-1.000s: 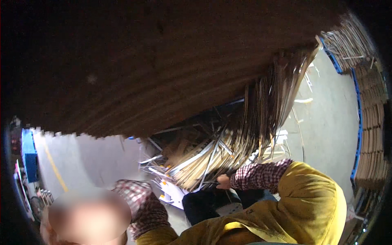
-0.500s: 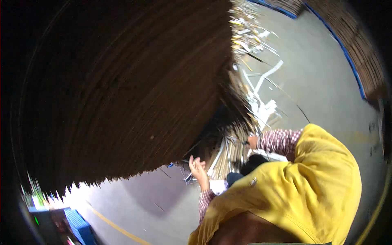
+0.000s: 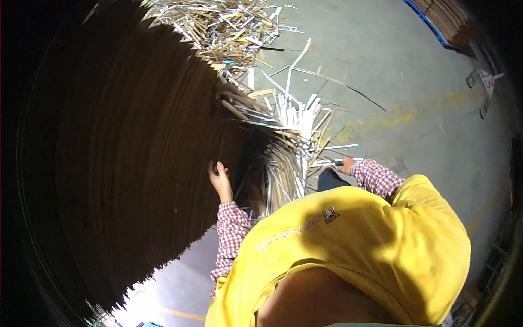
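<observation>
A tall stack of brown corrugated cardboard (image 3: 136, 147) fills the left side, its layered edges facing me. My left hand (image 3: 220, 181) is raised close against its near side, fingers loosely bent and apart, with nothing visible in them. Low on the right, my right hand (image 3: 345, 165) is closed around a small dark object (image 3: 338, 163), too small to make out. Beside that hand lies a heap of white and brown cardboard strips (image 3: 289, 158). More strips bend outward from the stack's dark lower corner, between my hands.
Tangled scrap strips (image 3: 229, 27) cover the grey floor (image 3: 370, 71) at the far side, with a few long ones straying right. Flat cardboard on a blue-edged pallet (image 3: 441, 22) stands at the far right. A yellow floor line (image 3: 403, 117) crosses there.
The view has swung, so the stack and strips sit further left. My left hand has come up in front of the stack. My right hand stays closed near the strips.
</observation>
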Available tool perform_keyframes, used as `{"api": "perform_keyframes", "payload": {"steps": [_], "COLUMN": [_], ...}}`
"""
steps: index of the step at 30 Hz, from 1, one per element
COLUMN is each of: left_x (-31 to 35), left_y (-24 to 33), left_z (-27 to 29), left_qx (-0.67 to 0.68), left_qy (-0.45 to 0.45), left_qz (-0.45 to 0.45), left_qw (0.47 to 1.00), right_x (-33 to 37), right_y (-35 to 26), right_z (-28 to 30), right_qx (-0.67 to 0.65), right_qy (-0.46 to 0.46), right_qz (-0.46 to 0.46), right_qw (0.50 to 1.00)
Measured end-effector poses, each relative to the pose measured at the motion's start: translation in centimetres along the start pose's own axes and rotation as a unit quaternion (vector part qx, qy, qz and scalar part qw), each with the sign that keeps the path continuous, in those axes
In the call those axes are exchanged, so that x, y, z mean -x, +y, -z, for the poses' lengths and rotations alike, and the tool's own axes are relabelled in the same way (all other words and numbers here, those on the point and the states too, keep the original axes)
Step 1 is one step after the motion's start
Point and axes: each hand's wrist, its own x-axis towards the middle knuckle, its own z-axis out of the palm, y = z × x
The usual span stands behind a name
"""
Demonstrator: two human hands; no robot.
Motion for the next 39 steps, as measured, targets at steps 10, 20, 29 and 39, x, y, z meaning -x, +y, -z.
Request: {"api": "perform_keyframes", "payload": {"steps": [10, 20, 29, 39], "left_x": [-9.9, -12.3, -20.7, -24.0], "left_y": [-1.3, -3.0, -6.8, -6.6], "left_z": [-14.3, -18.8, -21.1, -22.1], "left_qx": [-0.059, 0.082, 0.056, 0.130], "left_qy": [0.036, -0.044, 0.156, 0.206], "left_qz": [0.075, 0.241, 0.203, 0.266], "left_qw": [0.995, 0.966, 0.965, 0.933], "right_x": [-1.6, -1.7, -13.1, -21.9], "right_y": [20.1, 21.2, 13.2, 5.0], "right_z": [6.6, 10.5, 19.2, 29.6], "right_qx": [-0.152, -0.268, -0.077, -0.226], "right_qy": [0.067, 0.065, 0.019, 0.028], "right_qz": [-0.170, -0.193, -0.114, -0.026], "right_qw": [0.971, 0.941, 0.990, 0.973]}}
